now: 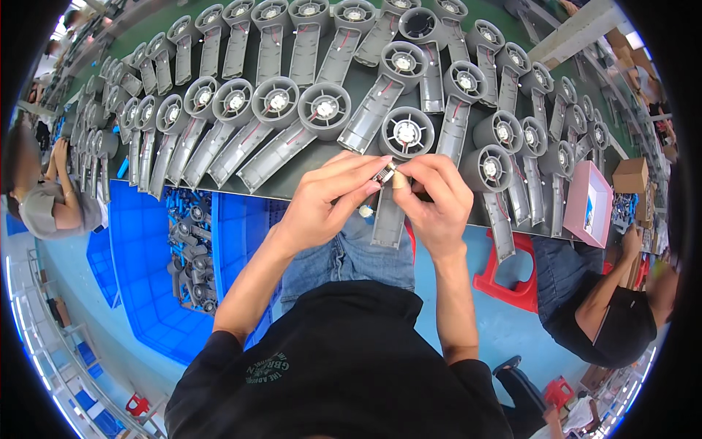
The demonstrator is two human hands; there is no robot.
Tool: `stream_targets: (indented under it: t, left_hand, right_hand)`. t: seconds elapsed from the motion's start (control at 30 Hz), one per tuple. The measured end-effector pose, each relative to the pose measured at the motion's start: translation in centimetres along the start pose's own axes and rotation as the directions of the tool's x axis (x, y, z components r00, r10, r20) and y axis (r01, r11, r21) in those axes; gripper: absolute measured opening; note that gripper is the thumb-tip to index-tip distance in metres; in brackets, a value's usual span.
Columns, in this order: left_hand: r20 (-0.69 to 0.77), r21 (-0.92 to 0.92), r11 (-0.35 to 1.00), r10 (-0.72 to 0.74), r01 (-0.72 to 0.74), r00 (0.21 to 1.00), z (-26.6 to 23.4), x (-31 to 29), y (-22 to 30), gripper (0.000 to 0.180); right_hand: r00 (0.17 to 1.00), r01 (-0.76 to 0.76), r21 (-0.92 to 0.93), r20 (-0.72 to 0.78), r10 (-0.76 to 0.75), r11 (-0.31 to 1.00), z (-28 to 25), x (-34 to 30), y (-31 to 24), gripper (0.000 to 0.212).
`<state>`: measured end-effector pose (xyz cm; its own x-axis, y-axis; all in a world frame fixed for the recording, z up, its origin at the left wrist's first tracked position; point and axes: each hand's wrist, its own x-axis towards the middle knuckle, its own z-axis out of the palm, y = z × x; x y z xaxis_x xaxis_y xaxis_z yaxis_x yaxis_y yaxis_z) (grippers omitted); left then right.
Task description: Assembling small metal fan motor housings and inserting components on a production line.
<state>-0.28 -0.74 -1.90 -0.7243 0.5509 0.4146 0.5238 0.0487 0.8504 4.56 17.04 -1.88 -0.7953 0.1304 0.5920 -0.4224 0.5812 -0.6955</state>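
My left hand (327,199) and my right hand (436,199) meet at the table's near edge, fingertips pinching a small dark and silver part (383,175) between them. Its exact kind is too small to make out. A tan finger cover (400,184) is on a finger of my right hand. Just below my left fingertips hangs a small round white piece (365,211). Directly under both hands lies a grey fan housing (406,134), its round head beyond my fingers and its open handle shell (388,223) pointing toward me, partly hidden.
Rows of similar grey fan housings (324,110) cover the dark green table. Blue bins (157,322) with loose parts stand at left. At right are a pink box (589,205), a red stool (515,289) and a seated person (607,307). Another person (55,197) sits far left.
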Motion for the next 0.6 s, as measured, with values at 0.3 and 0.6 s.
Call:
stream_targets:
  t: [0.3, 0.6]
  left_hand:
    - [0.080, 0.028, 1.000, 0.002, -0.005, 0.997, -0.8, 0.9, 0.3, 0.033]
    - [0.065, 0.021, 1.000, -0.014, 0.012, 0.998, -0.8, 1.0, 0.5, 0.034]
  right_hand:
    - [0.975, 0.217, -0.154, 0.070, -0.209, 0.964, -0.8, 1.4, 0.5, 0.018]
    - [0.986, 0.162, -0.112, 0.068, -0.155, 0.980, -0.6, 1.1, 0.6, 0.021]
